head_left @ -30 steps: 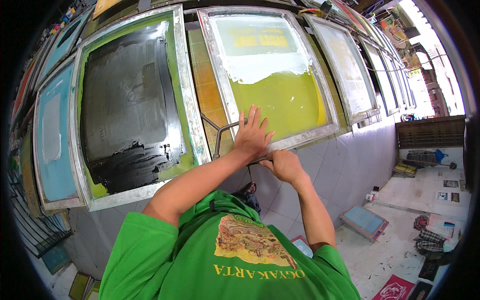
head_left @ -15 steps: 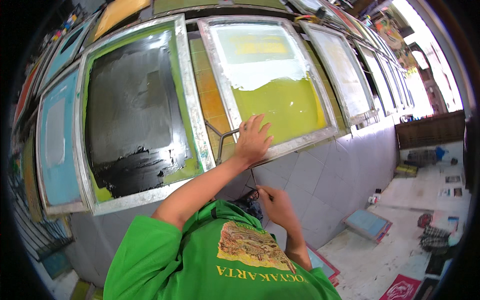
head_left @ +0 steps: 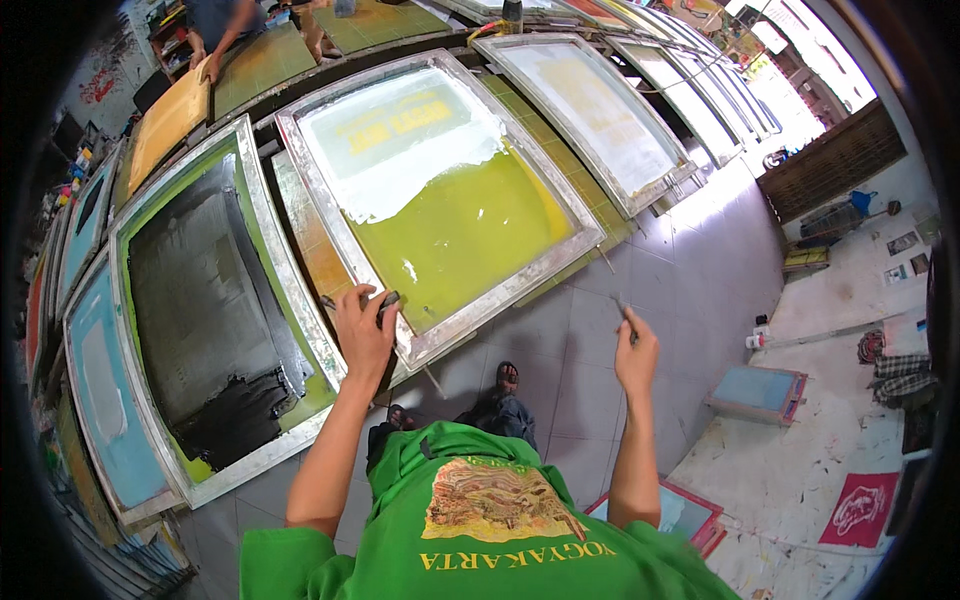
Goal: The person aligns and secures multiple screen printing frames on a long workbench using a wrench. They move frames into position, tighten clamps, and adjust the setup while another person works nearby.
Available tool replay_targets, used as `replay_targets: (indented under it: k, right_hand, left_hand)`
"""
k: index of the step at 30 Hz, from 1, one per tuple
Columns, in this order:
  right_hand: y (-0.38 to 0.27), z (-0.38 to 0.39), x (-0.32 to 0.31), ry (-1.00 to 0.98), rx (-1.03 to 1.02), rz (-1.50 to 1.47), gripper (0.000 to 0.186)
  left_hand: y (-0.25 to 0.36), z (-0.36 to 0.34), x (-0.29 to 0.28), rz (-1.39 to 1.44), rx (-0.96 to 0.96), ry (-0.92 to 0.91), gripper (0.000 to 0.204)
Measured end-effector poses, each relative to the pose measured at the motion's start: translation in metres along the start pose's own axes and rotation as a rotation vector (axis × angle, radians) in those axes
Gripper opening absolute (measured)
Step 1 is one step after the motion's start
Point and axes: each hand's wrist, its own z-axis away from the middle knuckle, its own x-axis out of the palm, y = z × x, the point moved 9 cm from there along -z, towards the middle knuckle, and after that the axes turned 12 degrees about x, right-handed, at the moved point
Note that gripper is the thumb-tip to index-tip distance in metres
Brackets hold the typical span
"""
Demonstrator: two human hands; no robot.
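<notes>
My left hand (head_left: 362, 335) is closed at the near left corner of a screen-printing frame (head_left: 520, 270). Dark ends of a Y-shaped wrench (head_left: 390, 303) stick out around its fingers; the rest is hidden. The frame's mesh is yellow-green, with white ink (head_left: 385, 180) spread over its far half. My right hand (head_left: 637, 352) is raised over the floor, right of the frame and apart from it. It grips a thin grey metal tool (head_left: 622, 303), whose tip is blurred. Left of my left hand lies another screen frame (head_left: 262, 200) with black ink (head_left: 235, 405) on it.
More screen frames line the long table, including a pale one (head_left: 600, 110) to the right and a blue one (head_left: 95, 310) at far left. A person's hand (head_left: 212, 68) touches an orange board (head_left: 172, 120) at the far left. Small frames (head_left: 757, 390) lie low at right.
My left hand has drawn back to the frame's corner with the Y-shaped wrench. The right hand has moved outward to the right with its thin tool. The view has shifted, showing a person at far left.
</notes>
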Motion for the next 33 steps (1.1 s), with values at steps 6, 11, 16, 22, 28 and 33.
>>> replay_targets:
  k: [6,11,16,22,28,33]
  right_hand:
    - [-0.016,-0.154,0.030,-0.044,-0.311,0.087,0.037]
    - [0.004,-0.239,0.077,-0.114,-0.445,0.067,0.037]
    - [-0.008,-0.238,0.085,-0.163,-0.501,0.184,0.034]
    - [-0.017,-0.129,0.084,-1.130,-0.197,-0.319,0.048]
    - [-0.012,-0.056,0.062,-1.518,-0.061,-0.507,0.044]
    - [0.046,-0.059,0.075,-1.468,0.473,-0.779,0.040]
  left_hand:
    - [0.022,-0.004,-0.021,0.010,-0.069,0.190,0.022]
    - [0.071,-0.022,-0.048,0.105,-0.355,0.389,0.018]
    - [0.119,-0.021,-0.022,0.300,-0.733,0.410,0.016]
    - [0.186,-0.024,0.108,0.916,-1.142,0.360,0.021]
    - [0.232,-0.039,0.200,1.015,-1.110,0.096,0.028]
    - [0.262,-0.055,0.244,0.997,-0.995,-0.001,0.032]
